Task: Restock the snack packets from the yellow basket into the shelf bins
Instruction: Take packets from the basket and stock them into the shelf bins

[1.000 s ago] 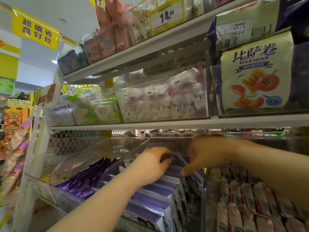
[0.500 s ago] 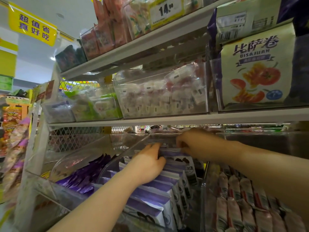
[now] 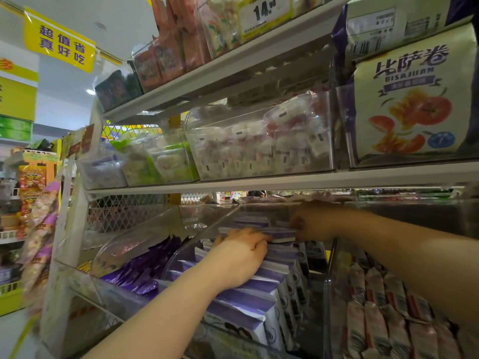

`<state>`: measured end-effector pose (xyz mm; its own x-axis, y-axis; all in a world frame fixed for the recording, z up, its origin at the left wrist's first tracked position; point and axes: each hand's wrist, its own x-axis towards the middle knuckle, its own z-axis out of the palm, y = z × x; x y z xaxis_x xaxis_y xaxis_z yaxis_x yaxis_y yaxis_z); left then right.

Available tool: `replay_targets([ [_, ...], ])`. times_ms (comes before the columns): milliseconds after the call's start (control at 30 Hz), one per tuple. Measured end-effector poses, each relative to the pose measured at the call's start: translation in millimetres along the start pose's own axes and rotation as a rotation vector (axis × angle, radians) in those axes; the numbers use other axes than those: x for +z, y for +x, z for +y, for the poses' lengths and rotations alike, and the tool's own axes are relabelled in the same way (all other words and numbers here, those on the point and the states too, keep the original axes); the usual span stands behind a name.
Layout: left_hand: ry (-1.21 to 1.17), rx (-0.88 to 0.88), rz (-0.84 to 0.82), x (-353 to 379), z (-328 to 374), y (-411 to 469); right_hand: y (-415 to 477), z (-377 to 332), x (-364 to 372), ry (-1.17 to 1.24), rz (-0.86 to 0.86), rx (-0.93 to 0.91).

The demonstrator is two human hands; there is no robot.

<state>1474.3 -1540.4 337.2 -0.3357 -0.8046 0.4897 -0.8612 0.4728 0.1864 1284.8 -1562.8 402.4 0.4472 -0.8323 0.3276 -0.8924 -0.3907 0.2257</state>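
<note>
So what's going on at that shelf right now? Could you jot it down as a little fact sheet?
place: shop shelf with clear plastic bins
left hand: pressing on the row of purple and white packets in the middle bin
right hand: at the back of the same bin, gripping a packet near the top
bin to the left: dark purple wrappers
bin to the right: red and white packets
shelf above: price tag reading 14
yellow basket: not in view

Clear shelf bin point(image 3: 178, 257): upright purple-and-white snack packets point(image 3: 248, 304); left hand point(image 3: 239, 257) pressing their tops, right hand point(image 3: 315, 221) gripping one packet point(image 3: 281, 235) at the rear
</note>
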Motion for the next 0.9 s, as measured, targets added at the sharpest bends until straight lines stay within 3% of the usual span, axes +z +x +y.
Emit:
replay_targets([
  [233, 0.008, 0.02, 0.013, 3.4, -0.9, -5.3, 0.8, 0.7, -21.3, -0.116, -0.212, 0.084],
  [467, -0.014, 0.012, 0.03, 2.9, 1.6, -8.1, 5.0, -2.2, -11.3, 0.084, -0.108, 0.011],
  [600, 0.008, 0.014, 0.022, 2.6, 1.9, -8.4, 6.8, -1.7, -12.6, 0.235, -0.146, 0.05],
  [800, 0.012, 0.004, 0.015, 2.6, 2.1, -10.2, 15.4, -12.6, -9.6, 0.222, -0.259, 0.176],
  [900, 0.006, -0.004, 0.006, 2.1, 3.3, -10.3, 19.2, -17.6, -5.2, 0.177, -0.199, 0.141],
])
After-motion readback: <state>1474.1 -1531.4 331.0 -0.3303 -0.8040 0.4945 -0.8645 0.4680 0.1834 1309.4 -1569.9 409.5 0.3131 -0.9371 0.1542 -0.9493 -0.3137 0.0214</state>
